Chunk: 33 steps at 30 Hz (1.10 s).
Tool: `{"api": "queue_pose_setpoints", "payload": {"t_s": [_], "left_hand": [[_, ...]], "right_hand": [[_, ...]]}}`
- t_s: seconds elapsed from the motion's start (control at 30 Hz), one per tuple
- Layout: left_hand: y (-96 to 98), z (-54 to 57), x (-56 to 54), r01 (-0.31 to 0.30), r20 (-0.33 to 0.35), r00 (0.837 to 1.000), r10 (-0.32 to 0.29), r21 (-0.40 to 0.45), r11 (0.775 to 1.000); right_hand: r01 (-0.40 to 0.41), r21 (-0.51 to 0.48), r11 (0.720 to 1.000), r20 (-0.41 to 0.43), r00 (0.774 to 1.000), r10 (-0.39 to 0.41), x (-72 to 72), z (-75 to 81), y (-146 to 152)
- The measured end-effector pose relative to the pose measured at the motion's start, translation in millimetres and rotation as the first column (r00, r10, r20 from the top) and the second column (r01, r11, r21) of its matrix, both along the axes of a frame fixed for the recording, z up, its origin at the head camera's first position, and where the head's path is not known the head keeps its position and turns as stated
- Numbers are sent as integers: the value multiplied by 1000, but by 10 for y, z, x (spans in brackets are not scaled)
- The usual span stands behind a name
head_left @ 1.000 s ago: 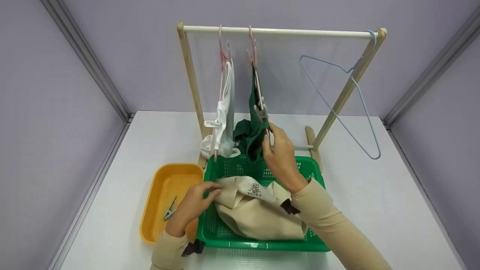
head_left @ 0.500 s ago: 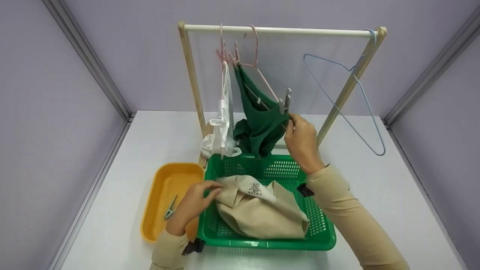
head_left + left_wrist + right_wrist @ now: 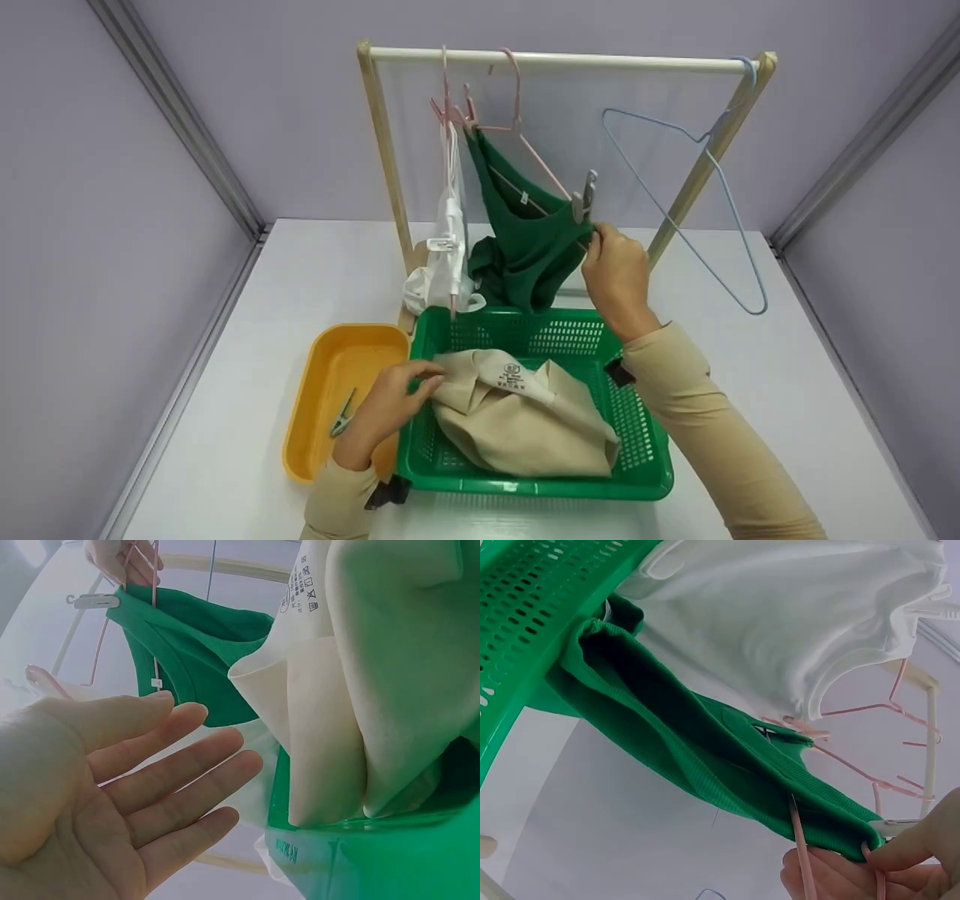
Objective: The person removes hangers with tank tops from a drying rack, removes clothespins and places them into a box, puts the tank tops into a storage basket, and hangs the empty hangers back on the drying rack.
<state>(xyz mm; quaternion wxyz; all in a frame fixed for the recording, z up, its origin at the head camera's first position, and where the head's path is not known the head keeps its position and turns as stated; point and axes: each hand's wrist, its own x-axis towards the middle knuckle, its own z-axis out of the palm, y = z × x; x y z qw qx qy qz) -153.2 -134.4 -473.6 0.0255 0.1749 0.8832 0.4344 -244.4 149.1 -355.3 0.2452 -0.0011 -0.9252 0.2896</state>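
Observation:
A green tank top (image 3: 525,247) hangs on a pink hanger (image 3: 541,161), held at its near shoulder by a grey clothespin (image 3: 587,196). Just below that clothespin, my right hand (image 3: 619,274) pinches the top's shoulder edge together with the hanger's end; the right wrist view shows the thumb (image 3: 913,847) on the green fabric. My left hand (image 3: 391,403) hovers at the left side of the green basket (image 3: 525,489), beside a beige folded cloth garment (image 3: 517,439) with a printed label. Its fingers (image 3: 187,765) are spread, straight and hold nothing.
A white garment (image 3: 454,225) with a white clothespin hangs left of the green top. The wooden rack's rod (image 3: 622,64) also bears a bare blue hanger (image 3: 679,225) at its right end. A yellow tray (image 3: 304,420) with one clothespin (image 3: 342,421) stands left.
My right hand has moved right, swinging the hanger and green top from edge-on to facing more forward. My left hand has stayed in place.

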Motion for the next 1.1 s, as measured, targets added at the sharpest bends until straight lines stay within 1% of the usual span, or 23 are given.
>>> {"api": "queue_pose_setpoints", "payload": {"t_s": [0.23, 0.37, 0.47, 0.63, 0.87, 0.97, 1.1], "left_hand": [[12, 12, 14, -4, 16, 1000, 4, 4, 1000], [12, 19, 17, -4, 24, 1000, 4, 7, 1000], [14, 26, 20, -5, 28, 1000, 4, 9, 1000], [14, 28, 27, 3, 14, 1000, -4, 10, 1000], [11, 17, 29, 8, -1, 1000, -8, 8, 1000], [8, 8, 32, 9, -5, 1000, -9, 10, 1000], [13, 15, 41, 6, 12, 1000, -6, 17, 1000]], "right_hand": [[70, 55, 996, 42, 996, -73, 10, 6, 65], [80, 83, 993, 41, 996, -83, 22, 11, 113], [83, 82, 993, 26, 996, -85, 24, 5, 162], [105, 51, 993, -8, 995, -104, 13, -30, 253], [148, -3, 989, -71, 986, -148, -11, -91, 380], [143, -28, 989, -95, 985, -146, -15, -131, 445], [125, -64, 990, -129, 983, -132, -31, -195, 525]]}}
